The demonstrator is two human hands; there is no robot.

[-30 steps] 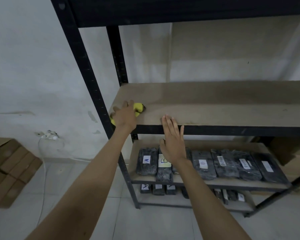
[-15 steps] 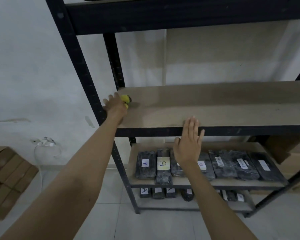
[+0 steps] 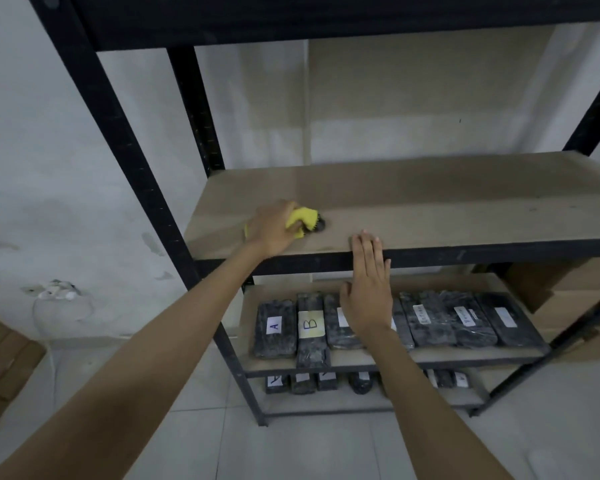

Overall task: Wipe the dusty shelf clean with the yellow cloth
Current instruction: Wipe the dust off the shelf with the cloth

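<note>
- A crumpled yellow cloth [image 3: 300,221] is gripped by the left hand [image 3: 273,227], fingers curled round it, and pressed onto the left end of a dusty beige board shelf [image 3: 447,209] in a black metal rack [image 3: 118,140].
- The right hand [image 3: 366,287] is laid flat, fingers straight and together, with the fingertips over the shelf's front edge.
- Dark wrapped bundles with white labels [image 3: 437,318] are seen on the shelf below.
</note>
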